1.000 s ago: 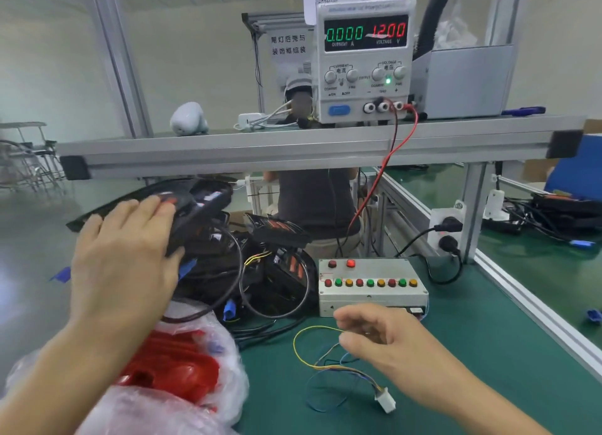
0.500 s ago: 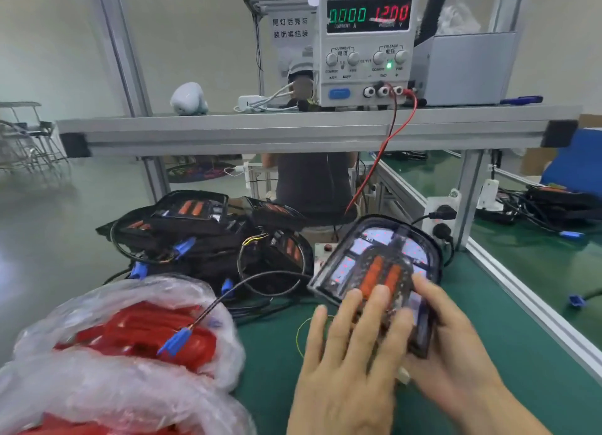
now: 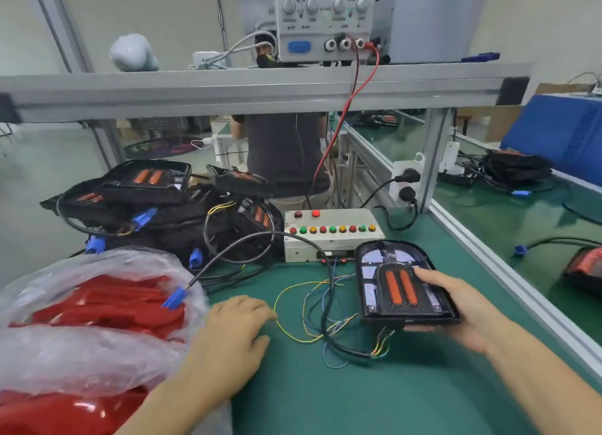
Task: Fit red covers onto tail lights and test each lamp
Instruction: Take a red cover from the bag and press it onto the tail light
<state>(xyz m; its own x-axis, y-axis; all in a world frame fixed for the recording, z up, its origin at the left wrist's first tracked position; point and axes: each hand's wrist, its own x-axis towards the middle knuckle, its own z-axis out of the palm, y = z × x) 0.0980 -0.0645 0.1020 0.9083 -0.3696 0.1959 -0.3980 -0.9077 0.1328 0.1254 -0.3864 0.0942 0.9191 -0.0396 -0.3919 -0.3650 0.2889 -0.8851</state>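
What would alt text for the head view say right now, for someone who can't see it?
The right hand holds an uncovered tail light on the green bench in front of a button box. The left hand rests open beside a plastic bag of red covers, where the lamp's blue plug lies. More tail lights are piled behind.

Even, soft indoor light fills the bench, with only faint shadows under the shelf [image 3: 260, 89]. Glare shines on the plastic bags [image 3: 97, 346]. The wide lens bends the frame edges, and the power supply [image 3: 322, 20] looks smeared with motion blur.
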